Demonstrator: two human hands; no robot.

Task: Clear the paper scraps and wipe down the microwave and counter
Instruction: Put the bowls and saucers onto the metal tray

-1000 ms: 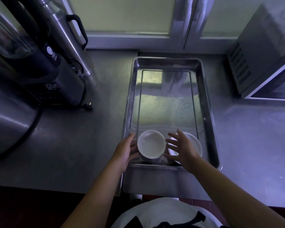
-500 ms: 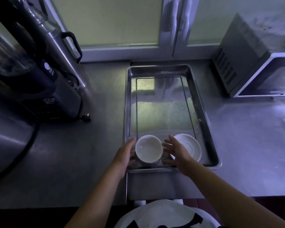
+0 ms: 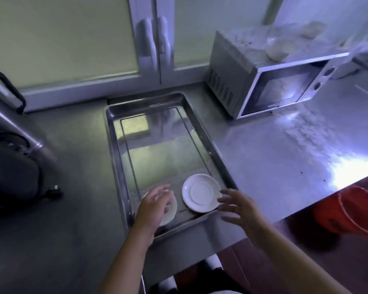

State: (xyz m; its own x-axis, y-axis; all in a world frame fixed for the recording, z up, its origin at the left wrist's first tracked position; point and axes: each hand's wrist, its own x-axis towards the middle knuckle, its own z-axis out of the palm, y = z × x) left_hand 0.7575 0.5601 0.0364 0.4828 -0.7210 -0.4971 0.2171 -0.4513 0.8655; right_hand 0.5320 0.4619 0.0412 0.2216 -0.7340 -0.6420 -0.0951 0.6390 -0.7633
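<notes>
A silver microwave (image 3: 270,81) stands at the back right of the steel counter (image 3: 285,158), with crumpled pale scraps (image 3: 280,47) on its top. A metal tray (image 3: 115,158) lies in the middle and holds a white bowl (image 3: 170,211) and a white saucer (image 3: 201,193) at its near end. My left hand (image 3: 152,205) hovers over the bowl with relaxed fingers, covering most of it. My right hand (image 3: 239,205) is spread open just right of the tray's near corner, holding nothing.
Large steel and black appliances (image 3: 13,145) with a power plug (image 3: 54,190) crowd the left side. Cabinet doors (image 3: 153,43) line the back wall. A red bucket (image 3: 348,211) sits on the floor beyond the counter's right edge.
The view swung right, bringing the microwave front and red bucket into sight. My left hand moved from beside the bowl to above it. My right hand drew away to the right, off the saucer.
</notes>
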